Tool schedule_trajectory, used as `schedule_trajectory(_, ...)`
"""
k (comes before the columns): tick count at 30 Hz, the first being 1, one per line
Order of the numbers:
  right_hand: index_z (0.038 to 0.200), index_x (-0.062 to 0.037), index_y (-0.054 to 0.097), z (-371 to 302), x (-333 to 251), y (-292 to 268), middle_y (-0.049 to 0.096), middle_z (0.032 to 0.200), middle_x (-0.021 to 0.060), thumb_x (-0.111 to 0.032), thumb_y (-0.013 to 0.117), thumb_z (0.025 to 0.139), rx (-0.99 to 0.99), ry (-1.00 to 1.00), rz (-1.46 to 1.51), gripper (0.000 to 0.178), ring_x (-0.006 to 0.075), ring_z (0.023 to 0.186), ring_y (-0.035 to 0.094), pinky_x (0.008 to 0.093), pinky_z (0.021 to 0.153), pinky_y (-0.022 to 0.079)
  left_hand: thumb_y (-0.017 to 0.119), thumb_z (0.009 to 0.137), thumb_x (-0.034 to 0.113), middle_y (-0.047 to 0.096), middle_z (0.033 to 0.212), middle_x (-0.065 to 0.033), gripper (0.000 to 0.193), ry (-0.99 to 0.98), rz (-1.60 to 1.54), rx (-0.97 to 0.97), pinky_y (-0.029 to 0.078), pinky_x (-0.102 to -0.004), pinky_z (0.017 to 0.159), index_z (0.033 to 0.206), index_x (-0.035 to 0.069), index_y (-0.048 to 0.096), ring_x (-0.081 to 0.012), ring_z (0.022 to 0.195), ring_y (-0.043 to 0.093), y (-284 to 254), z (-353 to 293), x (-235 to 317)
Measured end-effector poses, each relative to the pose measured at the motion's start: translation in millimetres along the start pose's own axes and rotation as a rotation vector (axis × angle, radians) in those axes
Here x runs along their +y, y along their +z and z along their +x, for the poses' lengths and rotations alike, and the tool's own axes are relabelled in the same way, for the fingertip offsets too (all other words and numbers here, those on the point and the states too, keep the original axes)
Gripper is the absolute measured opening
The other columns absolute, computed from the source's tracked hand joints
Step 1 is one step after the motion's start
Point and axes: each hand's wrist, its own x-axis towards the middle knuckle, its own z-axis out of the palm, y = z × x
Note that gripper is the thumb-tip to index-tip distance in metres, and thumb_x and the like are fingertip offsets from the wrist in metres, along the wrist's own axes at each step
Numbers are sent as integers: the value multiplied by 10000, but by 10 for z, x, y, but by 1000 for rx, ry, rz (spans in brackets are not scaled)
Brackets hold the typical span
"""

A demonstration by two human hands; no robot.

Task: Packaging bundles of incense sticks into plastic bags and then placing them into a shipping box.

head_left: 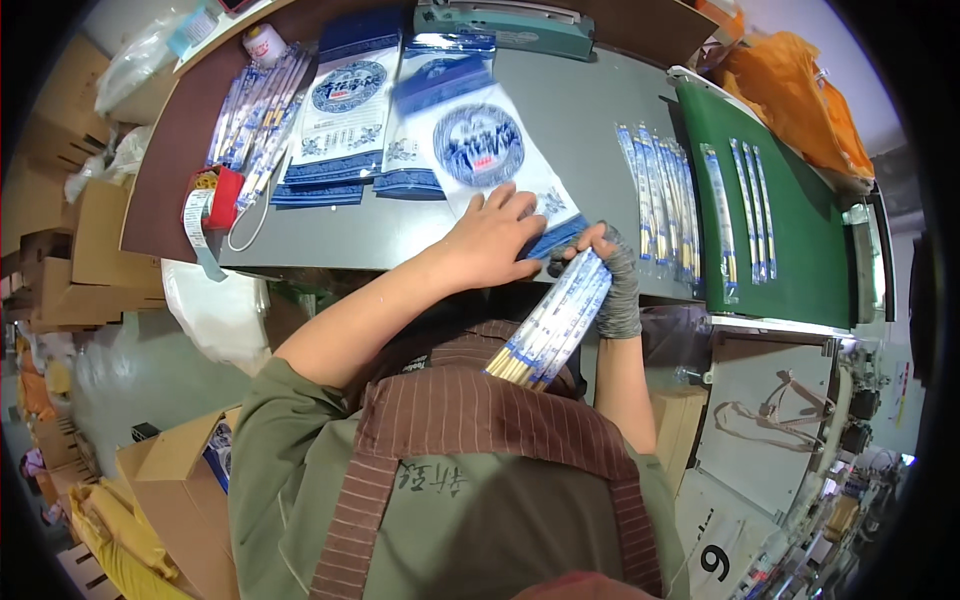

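Left hand (488,240): bare, palm down near the near edge of the gray worktop (555,100), fingers spread apart on the lower part of a blue-and-white bag (480,145).
Right hand (606,262): in a gray glove (622,302), fingers clamped on the upper end of a bundle of wrapped chopsticks (560,312).
Bundle: tilted, held out past the worktop's near edge, gold ends pointing down toward a brown striped apron (490,420).
Bag under the left hand: aslant on the worktop, lapping over a second stack of bags (400,150), dark blue bottom end just beside the right hand; touching or apart, cannot tell.
First stack of bags (350,135): left of the second, blue tops toward the far edge.
Far edge: lined in part by a long green machine (510,35).
Left end: loaded with a heap of wrapped chopsticks (235,110), a white cone of thread (263,45) and, near the front, a red box (226,198) trailing pale tape (207,250) over the near edge.
Right end: set with a row of clear-wrapped chopsticks (660,205) beside a green mat (800,240), bearing more slim packs (755,210) near its left side.
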Motion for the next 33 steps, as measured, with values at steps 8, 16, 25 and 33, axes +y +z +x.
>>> schedule_trajectory(8,880,-60,528,-277,-28,-202,581,795,84,-266,580,874,102,-29,133,213,189,748,612,295,635,522,630,809,101,571,1187,-110,309,121,47,222,442,-413,923,1106,32,581,-312,1140,515,252,-9,-44)
schedule_trajectory(16,876,-51,528,-245,-138,-66,602,795,114,-284,585,870,43,16,72,239,181,692,603,281,643,505,659,769,118,551,1174,-91,367,98,306,402,485,-357,830,1115,18,592,-258,1033,555,127,45,-183)
schedule_trajectory(25,867,-60,538,-227,-167,9,620,782,116,-284,586,870,59,25,84,229,161,654,605,265,609,508,558,763,54,632,891,-121,107,126,427,95,530,-353,711,852,17,603,-269,876,631,-311,123,-442)
schedule_trajectory(33,879,-62,541,-231,-191,-4,624,785,111,-290,602,861,70,61,135,237,161,644,616,270,602,532,582,779,67,630,699,-141,42,271,514,-63,519,-375,653,790,31,601,-314,775,658,-638,273,-390)
